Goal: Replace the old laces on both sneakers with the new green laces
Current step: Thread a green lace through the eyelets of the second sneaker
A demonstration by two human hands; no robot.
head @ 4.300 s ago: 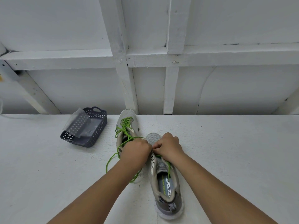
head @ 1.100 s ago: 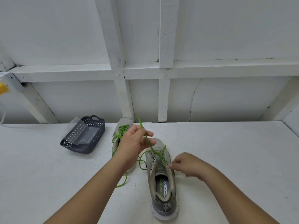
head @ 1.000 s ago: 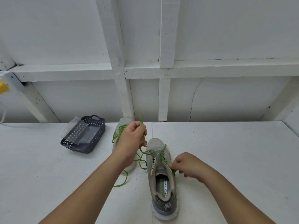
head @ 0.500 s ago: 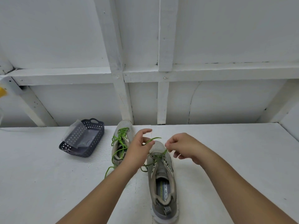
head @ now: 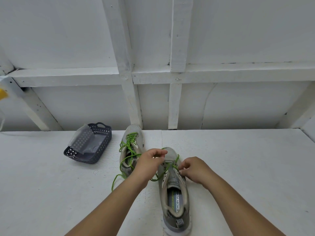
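Note:
Two grey sneakers stand on the white table. The near sneaker (head: pixel 173 189) points away from me, with a green lace (head: pixel 167 166) crossing its lowest eyelets near the toe. My left hand (head: pixel 150 163) hovers over the sneaker's left side, fingers curled and pinching the lace near the toe. My right hand (head: pixel 192 169) pinches the lace at the right eyelet row. The far sneaker (head: pixel 132 142) sits behind and to the left, threaded with a green lace (head: pixel 127 150) whose loose ends trail onto the table.
A dark perforated basket (head: pixel 90 147) holding a clear plastic wrapper (head: pixel 80 138) sits at the left. A white wall with wooden framing (head: pixel 131 99) rises right behind the table's far edge. A yellow object (head: pixel 2 96) shows at the left border.
Both hands have dropped from above the toe down to the near sneaker's eyelets. The lace that was stretched between them now lies slacker across the shoe's front.

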